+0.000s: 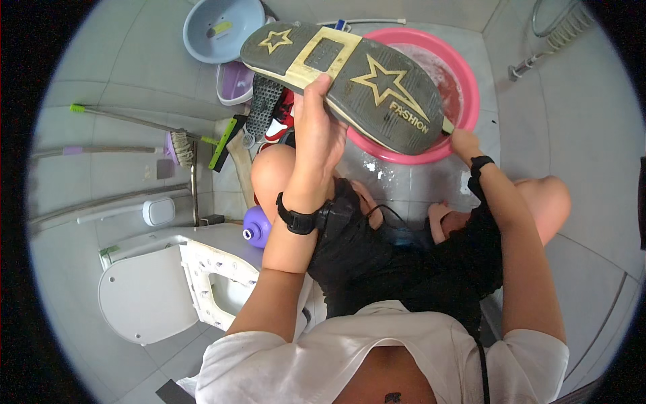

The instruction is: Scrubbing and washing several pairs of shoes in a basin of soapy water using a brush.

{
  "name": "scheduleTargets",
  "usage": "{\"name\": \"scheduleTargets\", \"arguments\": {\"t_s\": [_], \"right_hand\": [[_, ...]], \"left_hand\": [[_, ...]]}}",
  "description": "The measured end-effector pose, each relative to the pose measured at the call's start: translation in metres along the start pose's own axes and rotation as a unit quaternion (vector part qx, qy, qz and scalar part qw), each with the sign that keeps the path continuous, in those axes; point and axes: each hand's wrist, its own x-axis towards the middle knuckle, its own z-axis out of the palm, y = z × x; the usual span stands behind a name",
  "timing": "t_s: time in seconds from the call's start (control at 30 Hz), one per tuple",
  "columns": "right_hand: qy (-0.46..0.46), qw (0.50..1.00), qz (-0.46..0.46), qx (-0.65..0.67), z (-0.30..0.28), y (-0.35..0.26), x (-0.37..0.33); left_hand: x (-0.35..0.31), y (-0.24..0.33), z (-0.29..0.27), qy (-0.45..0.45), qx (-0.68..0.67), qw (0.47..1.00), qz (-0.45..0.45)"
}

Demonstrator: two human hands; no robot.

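Note:
A dark grey slipper (323, 74) with cream star patterns is raised before me, its sole turned up toward me. My left hand (316, 124) grips its near edge around the middle, thumb against the sole. At the slipper's right end is my closed right hand (464, 145). A small yellowish tip (447, 126) shows between that hand and the sole; what the fingers hold is mostly hidden. Behind and below the slipper stands a pink basin (471, 87) with foamy water and something reddish in it, partly covered by the slipper.
Left of the basin are a blue basin (202, 34), a purple tub (232, 87), a dark textured sole (264, 104) and a red-and-white shoe (277, 128). A purple bottle (256, 225) stands by my left knee. Brushes, a green squeegee (225, 143) and a toilet (145, 293) are left.

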Motion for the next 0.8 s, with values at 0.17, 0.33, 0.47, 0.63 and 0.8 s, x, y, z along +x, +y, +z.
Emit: {"name": "scheduleTargets", "arguments": {"t_s": [0.17,0.33,0.47,0.63,0.8], "right_hand": [[-0.068,0.989,-0.128,-0.007,0.014,0.012,0.004],[-0.076,0.968,-0.228,0.073,-0.016,-0.048,-0.028],[0.089,0.95,-0.17,0.245,-0.061,-0.043,-0.02],[0.221,0.852,-0.231,0.416,-0.139,-0.05,-0.06],[0.243,0.834,-0.312,0.385,-0.158,-0.08,-0.134]], "left_hand": [[0.005,-0.008,0.004,-0.009,0.008,1.0,-0.014],[0.013,-0.01,-0.016,0.009,0.018,0.999,-0.028],[0.025,-0.028,-0.017,0.031,0.022,0.999,-0.022],[0.039,-0.052,-0.034,0.108,0.04,0.992,0.044],[0.051,-0.066,-0.043,0.165,0.036,0.98,0.105]]}}
